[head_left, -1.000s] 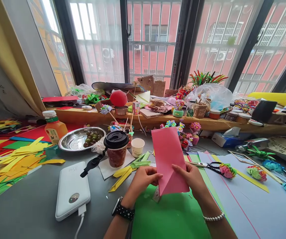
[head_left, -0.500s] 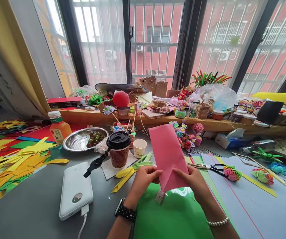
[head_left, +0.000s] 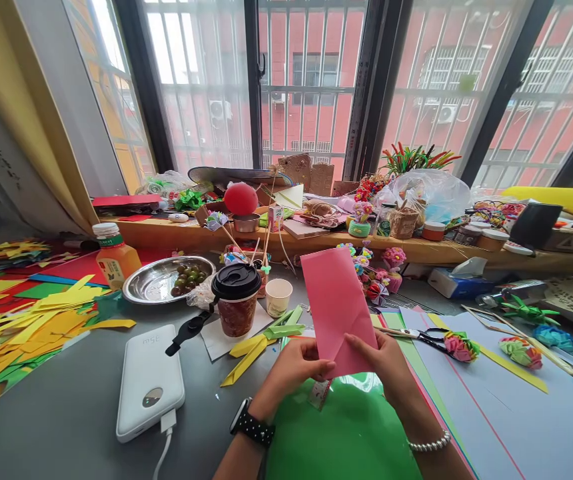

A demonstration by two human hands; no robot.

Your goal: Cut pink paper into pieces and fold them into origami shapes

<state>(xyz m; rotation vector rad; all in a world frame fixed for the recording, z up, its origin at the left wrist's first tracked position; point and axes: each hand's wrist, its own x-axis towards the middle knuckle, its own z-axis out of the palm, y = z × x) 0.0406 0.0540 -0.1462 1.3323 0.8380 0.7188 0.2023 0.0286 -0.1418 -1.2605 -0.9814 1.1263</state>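
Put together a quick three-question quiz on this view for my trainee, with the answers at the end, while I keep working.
1. What do the left hand and the right hand hold between them?
2. True or false: the watch is on the left wrist.
3. As the person sees it, where does the small white cup stand relative to the dark-lidded cup?
A) to its left
B) to its right
C) on top of its lid

Key:
1. A piece of pink paper.
2. True.
3. B.
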